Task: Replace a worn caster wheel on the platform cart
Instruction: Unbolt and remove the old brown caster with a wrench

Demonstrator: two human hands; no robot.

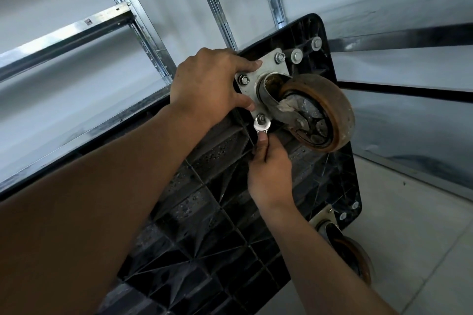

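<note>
The left hand (212, 82) lies in the middle of the frame with its fingers spread wide and fairly straight. The index fingertip presses on the upper corner of the mounting plate (266, 70) and the thumb rests on the plate's lower edge; it holds nothing. Just below and to the right, the right hand (271, 169) has its fingers curled round the handle of a small wrench (261, 127), with the thumb laid along the shank.

In the upper left of the frame stands metal shelving (115, 15), its perforated uprights and crossbars pale against the wall. Towards the centre, the platform cart (204, 199) is tipped on its side so that its black ribbed underside faces the camera, running from the bottom centre up to the top right.

The wrench head sits on the nut (261, 117) at the plate's lowest corner, directly between the two hands. Two more nuts show on the plate — one beside the left hand's fingers, one at the upper right corner.

The caster wheel (317, 112) juts out from the plate just right of both hands, touching neither. Its tread is brown and scuffed, its fork grimy. Above it, near the cart's top edge, are two bolt heads (297, 56) with washers.

In the lower right a second caster (350, 253) hangs at the cart's other corner, partly hidden behind the right forearm, over the tiled floor (422, 212).
</note>
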